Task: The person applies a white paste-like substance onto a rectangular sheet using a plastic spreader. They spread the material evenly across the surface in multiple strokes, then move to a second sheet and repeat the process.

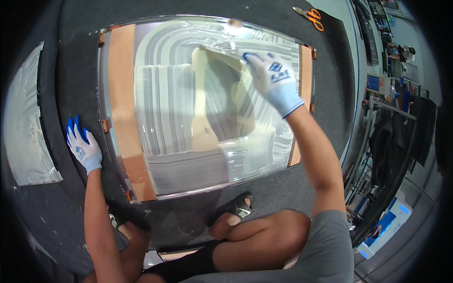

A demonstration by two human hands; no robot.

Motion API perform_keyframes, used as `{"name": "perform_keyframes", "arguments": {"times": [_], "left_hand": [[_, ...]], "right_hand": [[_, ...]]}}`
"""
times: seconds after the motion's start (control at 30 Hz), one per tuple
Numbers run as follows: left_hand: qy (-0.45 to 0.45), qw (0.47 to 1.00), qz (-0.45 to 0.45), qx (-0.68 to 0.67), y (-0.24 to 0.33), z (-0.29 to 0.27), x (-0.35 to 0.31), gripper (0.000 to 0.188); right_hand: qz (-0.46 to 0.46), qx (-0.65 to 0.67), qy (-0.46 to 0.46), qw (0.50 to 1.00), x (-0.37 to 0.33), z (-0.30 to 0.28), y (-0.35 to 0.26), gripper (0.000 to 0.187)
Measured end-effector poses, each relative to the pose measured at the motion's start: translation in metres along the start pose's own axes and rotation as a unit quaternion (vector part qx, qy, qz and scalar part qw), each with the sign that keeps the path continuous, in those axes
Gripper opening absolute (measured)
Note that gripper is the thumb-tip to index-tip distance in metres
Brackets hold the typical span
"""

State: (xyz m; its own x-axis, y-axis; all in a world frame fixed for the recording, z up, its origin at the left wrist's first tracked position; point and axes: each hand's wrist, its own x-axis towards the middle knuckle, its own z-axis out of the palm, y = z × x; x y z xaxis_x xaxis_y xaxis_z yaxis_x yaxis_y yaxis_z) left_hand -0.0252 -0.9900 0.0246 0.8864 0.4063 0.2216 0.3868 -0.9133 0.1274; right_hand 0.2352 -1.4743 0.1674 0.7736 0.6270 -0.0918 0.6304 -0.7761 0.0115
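My right hand [273, 78], in a white and blue work glove, is closed on a thin, straight-edged spreader [219, 53]. The hand hides part of it, and motion blurs it. Its edge lies on a large flat panel [181, 177] coated with pale, creamy paste [200, 118]. Combed lines curve through the coating, with thicker smears near the middle. Left of the panel, my left hand [84, 147], gloved alike, rests with fingers spread on the dark floor covering [78, 94]. It holds nothing.
Tan strips run along the panel's left side [123, 94] and right side [306, 70], with orange-brown clips [105, 125] at the edge. Another coated sheet [28, 127] lies far left. Orange-handled shears [314, 20] lie at the back right. Racks with dark hanging items [384, 137] stand right.
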Motion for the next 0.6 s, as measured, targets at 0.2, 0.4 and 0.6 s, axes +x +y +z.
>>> {"name": "perform_keyframes", "arguments": {"times": [0.2, 0.4, 0.6], "left_hand": [[0.011, 1.0, -0.008, 0.009, 0.0, 0.007, 0.002, 0.053], [0.012, 1.0, -0.007, 0.01, 0.0, 0.006, 0.003, 0.052], [0.001, 1.0, -0.016, 0.006, 0.002, 0.006, 0.002, 0.053]], "right_hand": [[0.008, -0.075, 0.065, 0.995, 0.041, 0.028, 0.053, 0.035], [-0.038, -0.053, -0.008, 0.998, -0.021, 0.031, 0.03, 0.036], [-0.087, -0.013, 0.013, 0.996, -0.032, -0.005, 0.041, 0.035]]}}
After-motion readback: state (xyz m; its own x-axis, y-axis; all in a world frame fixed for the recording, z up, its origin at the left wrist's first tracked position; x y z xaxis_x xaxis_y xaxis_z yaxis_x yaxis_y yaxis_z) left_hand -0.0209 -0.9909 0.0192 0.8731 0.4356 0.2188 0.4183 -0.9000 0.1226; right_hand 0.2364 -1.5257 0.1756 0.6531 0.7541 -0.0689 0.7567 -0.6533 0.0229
